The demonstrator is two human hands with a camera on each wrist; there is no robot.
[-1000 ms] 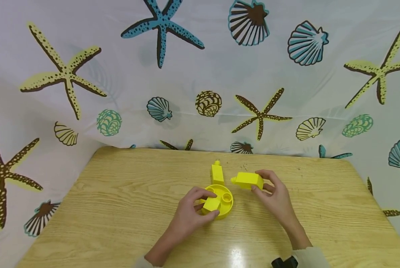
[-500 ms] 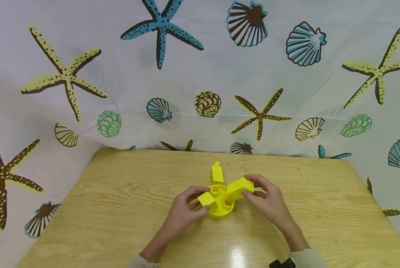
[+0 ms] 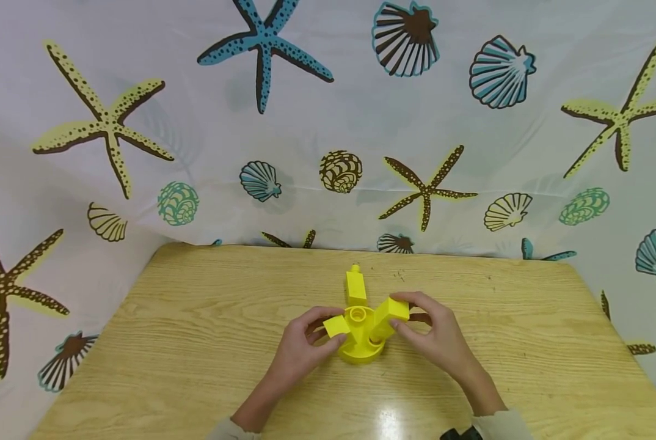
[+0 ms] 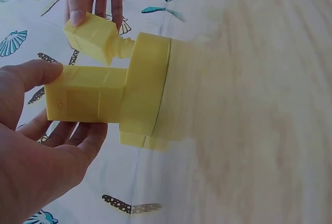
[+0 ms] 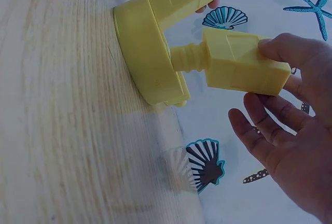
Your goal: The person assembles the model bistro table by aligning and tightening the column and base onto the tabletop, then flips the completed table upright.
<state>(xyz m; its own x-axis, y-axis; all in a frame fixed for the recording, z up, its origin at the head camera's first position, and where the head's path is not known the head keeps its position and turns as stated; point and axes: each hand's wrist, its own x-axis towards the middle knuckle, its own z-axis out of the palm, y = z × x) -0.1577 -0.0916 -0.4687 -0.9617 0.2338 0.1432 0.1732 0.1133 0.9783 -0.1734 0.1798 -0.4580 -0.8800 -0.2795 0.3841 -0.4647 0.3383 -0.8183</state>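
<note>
A round yellow base [image 3: 361, 357] with a raised rim lies on the table. My left hand [image 3: 300, 347] grips a blocky yellow leg [image 3: 336, 327] between thumb and fingers; the leg stands on the base, leaning outward a little. In my right hand [image 3: 443, 336] a second yellow leg [image 3: 389, 315] is pinched near its top, tilted. Its threaded end [image 5: 188, 58] points down at a socket of the base, with thread still showing in the right wrist view. A bare ring-shaped socket [image 3: 358, 315] shows at the base's far side.
Just behind the base, a third yellow leg [image 3: 355, 287] lies on the wooden table [image 3: 223, 305], its knobbed end pointing away. A white cloth [image 3: 306, 128] printed with starfish and shells hangs behind and at both sides.
My right hand has brought its leg left and down from beside the base, tipping it from level toward upright over the socket. My left hand's leg and the base have shifted and turned slightly.
</note>
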